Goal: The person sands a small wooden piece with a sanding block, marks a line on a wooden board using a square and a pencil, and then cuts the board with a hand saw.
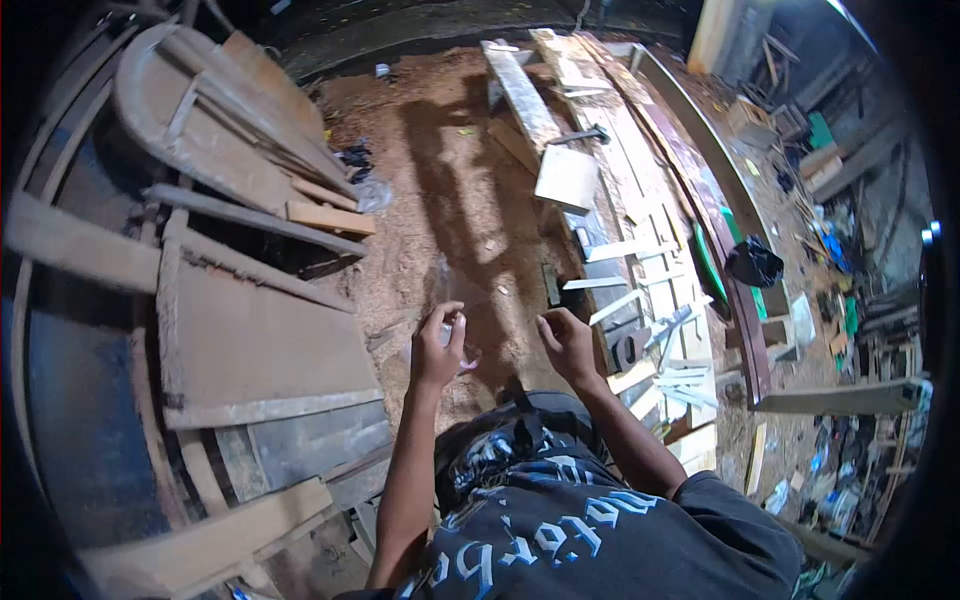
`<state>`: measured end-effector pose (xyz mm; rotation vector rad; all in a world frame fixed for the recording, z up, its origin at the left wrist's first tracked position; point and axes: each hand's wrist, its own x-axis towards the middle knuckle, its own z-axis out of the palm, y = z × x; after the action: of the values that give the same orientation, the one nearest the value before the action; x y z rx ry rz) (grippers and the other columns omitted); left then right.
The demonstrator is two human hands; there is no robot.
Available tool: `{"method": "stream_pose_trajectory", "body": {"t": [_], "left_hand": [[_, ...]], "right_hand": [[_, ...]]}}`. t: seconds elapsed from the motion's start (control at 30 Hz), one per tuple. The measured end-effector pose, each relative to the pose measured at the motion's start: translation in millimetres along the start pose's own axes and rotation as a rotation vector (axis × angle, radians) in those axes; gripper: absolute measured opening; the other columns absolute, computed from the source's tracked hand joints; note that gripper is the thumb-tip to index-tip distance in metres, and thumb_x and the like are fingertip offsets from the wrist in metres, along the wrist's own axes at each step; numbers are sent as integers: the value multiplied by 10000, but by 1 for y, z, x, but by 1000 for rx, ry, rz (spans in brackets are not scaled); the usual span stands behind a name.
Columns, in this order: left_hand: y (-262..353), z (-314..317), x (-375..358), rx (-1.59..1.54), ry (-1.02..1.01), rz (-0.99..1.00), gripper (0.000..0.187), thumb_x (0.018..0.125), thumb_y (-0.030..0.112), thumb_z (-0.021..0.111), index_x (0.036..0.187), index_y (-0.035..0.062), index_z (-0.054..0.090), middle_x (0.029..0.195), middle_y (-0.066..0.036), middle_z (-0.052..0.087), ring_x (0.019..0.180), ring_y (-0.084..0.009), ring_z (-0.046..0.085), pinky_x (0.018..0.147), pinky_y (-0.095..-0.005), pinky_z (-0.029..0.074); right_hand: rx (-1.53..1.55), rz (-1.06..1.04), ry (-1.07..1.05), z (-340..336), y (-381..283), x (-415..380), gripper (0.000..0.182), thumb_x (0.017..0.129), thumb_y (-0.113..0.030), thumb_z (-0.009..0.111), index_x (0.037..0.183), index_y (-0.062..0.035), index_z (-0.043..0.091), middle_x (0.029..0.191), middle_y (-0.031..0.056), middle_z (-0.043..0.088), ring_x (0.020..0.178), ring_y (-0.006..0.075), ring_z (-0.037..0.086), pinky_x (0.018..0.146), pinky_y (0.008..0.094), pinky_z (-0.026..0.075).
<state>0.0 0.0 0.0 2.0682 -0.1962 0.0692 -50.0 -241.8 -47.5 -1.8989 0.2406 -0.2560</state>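
My left hand [438,348] is raised in front of my body, its fingers curled toward the thumb. Something pale and see-through shows by these fingers, too faint to make out. To its right, apart from it, my right hand [568,346] has its fingers bent inward against the thumb, and whatever may be inside is hidden. The wooden workbench [625,185] is just beyond my right hand. On it lie a handsaw [632,347], white strips [618,306], a hammer [580,135] and a pale square board [567,178].
Wooden frames and panels [265,345] lean at the left, with a curved-top panel [190,120] behind. Sawdust and shavings cover the ground [450,215] between them and the bench. A black bag [755,263] sits at the bench's right side; scattered scraps lie farther right.
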Motion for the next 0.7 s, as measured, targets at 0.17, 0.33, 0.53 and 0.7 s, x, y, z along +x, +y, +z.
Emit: {"method": "stream_pose_trajectory", "body": {"t": [0.17, 0.33, 0.53, 0.7], "left_hand": [[22, 75, 63, -52, -180, 153, 196, 964, 116, 649, 1136, 39, 703, 1073, -147, 723, 1003, -299, 705, 876, -397, 553], [20, 143, 103, -87, -405, 195, 200, 946, 128, 659, 1118, 40, 711, 1064, -147, 730, 973, -316, 709, 853, -396, 559], [34, 210, 168, -103, -696, 157, 222, 936, 164, 677, 1113, 39, 722, 1051, -152, 728, 963, -304, 716, 841, -393, 563], [23, 284, 239, -77, -869, 319, 203, 939, 158, 670, 1091, 32, 716, 1056, -153, 725, 989, -309, 710, 873, -407, 556]], "right_hand": [[-70, 135, 158, -59, 46, 12, 176, 965, -161, 735, 980, 14, 716, 784, 125, 730, 674, 144, 683, 631, 306, 532], [-120, 235, 342, -95, 69, 9, 162, 957, -146, 724, 978, 15, 717, 791, 135, 732, 681, 175, 699, 647, 323, 541], [-130, 319, 494, -112, 96, 34, 156, 944, -143, 721, 970, 10, 718, 817, 146, 733, 719, 207, 715, 682, 344, 552], [-190, 449, 669, -109, 124, 82, 178, 946, -176, 717, 965, 0, 723, 823, 162, 732, 735, 265, 728, 695, 377, 561]]}}
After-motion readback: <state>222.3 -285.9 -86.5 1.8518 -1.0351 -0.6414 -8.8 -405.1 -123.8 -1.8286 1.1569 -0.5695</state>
